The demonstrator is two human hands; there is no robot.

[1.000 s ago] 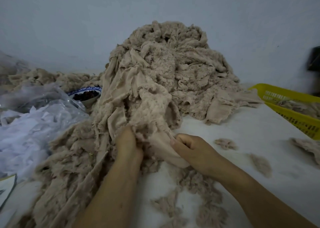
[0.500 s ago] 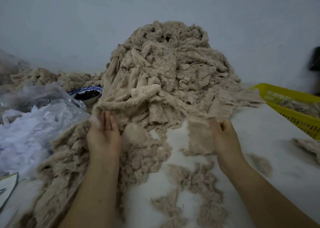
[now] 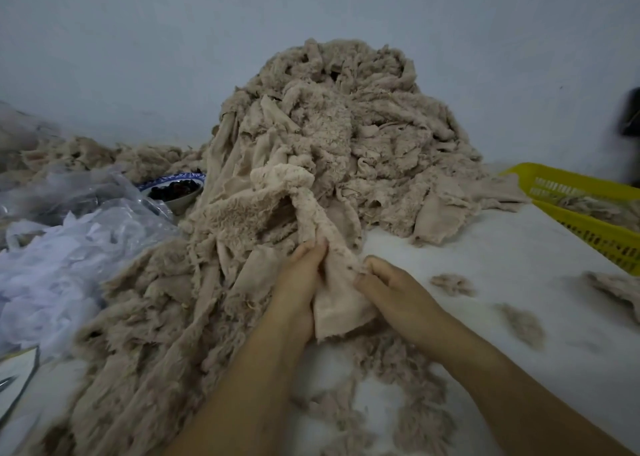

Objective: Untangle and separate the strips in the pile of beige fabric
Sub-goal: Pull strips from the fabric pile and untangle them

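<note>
A tall pile of beige fabric rises against the wall on a white table, with tangled strips spilling toward me on the left. One beige strip runs from the pile's front down between my hands. My left hand grips its left edge with curled fingers. My right hand pinches its right edge. The strip's lower end hangs between my wrists. Fluffy beige scraps lie under and around my forearms.
A yellow plastic basket with fabric in it sits at the right. A blue-rimmed bowl with dark contents stands left of the pile. Clear plastic bags with white material fill the left. Small lint clumps dot the table.
My hands were spread apart on the pile's front half a second ago. They have come together at the centre and now hold one strip between them.
</note>
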